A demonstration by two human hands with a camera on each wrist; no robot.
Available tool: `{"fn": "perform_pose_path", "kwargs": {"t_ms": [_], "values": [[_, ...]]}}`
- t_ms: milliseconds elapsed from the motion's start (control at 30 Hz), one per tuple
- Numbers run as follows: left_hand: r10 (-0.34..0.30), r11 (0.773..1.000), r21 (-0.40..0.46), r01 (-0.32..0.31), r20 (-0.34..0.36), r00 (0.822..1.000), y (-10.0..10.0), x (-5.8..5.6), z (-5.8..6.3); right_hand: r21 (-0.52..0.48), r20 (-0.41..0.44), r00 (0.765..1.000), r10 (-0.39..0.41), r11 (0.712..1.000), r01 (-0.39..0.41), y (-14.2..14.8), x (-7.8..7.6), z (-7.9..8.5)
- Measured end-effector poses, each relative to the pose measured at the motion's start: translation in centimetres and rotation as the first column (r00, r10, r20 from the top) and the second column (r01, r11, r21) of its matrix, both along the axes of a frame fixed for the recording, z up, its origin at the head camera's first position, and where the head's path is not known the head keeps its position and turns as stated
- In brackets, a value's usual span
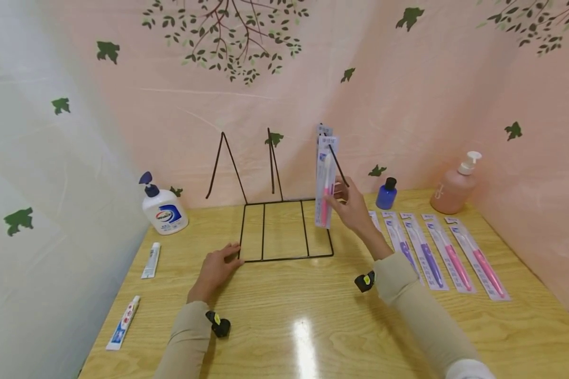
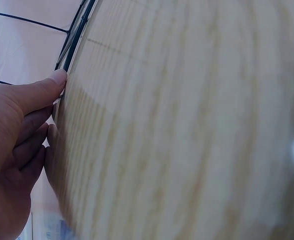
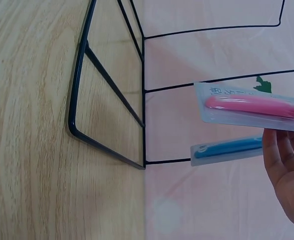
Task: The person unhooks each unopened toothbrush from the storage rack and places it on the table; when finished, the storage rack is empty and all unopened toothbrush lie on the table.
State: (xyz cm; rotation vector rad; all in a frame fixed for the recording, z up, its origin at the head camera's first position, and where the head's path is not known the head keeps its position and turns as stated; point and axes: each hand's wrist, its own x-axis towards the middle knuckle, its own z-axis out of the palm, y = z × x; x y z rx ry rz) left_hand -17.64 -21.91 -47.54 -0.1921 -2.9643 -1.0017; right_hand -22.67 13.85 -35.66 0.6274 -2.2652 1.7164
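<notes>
A black wire display rack [image 1: 284, 259] stands on the table, its prongs rising at the back. My left hand [image 1: 218, 268] pinches the rack's front left corner; in the left wrist view the thumb [image 2: 44, 92] lies against the wire. My right hand [image 1: 348, 205] holds a packaged pink toothbrush [image 1: 326, 184] upright at the right prong [image 1: 337, 164], gripping the lower part of the pack. Behind it hangs another pack [image 1: 323, 129], mostly hidden in the head view; the right wrist view shows it as a blue toothbrush [image 3: 226, 148].
Several packaged toothbrushes [image 1: 478, 258], purple and pink, lie in a row at right. Beyond them stand a blue bottle [image 1: 386, 196] and a pink pump bottle [image 1: 454, 188]. At left are a white pump bottle [image 1: 165, 211], a small tube [image 1: 150, 261] and a toothpaste tube [image 1: 123, 323].
</notes>
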Motion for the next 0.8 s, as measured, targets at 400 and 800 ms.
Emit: {"fn": "perform_pose_path", "kwargs": {"t_ms": [400, 800], "values": [[0.004, 1.000, 0.000, -0.004, -0.010, 1.000, 0.0, 0.0, -0.3, 0.089, 0.088, 0.996, 0.017, 0.996, -0.025, 1.1, 2.1, 0.4], [0.005, 1.000, 0.005, -0.005, 0.007, 1.000, 0.1, 0.1, -0.1, 0.061, 0.060, 0.996, 0.064, 0.996, -0.068, 1.8, 3.8, 0.5]]}}
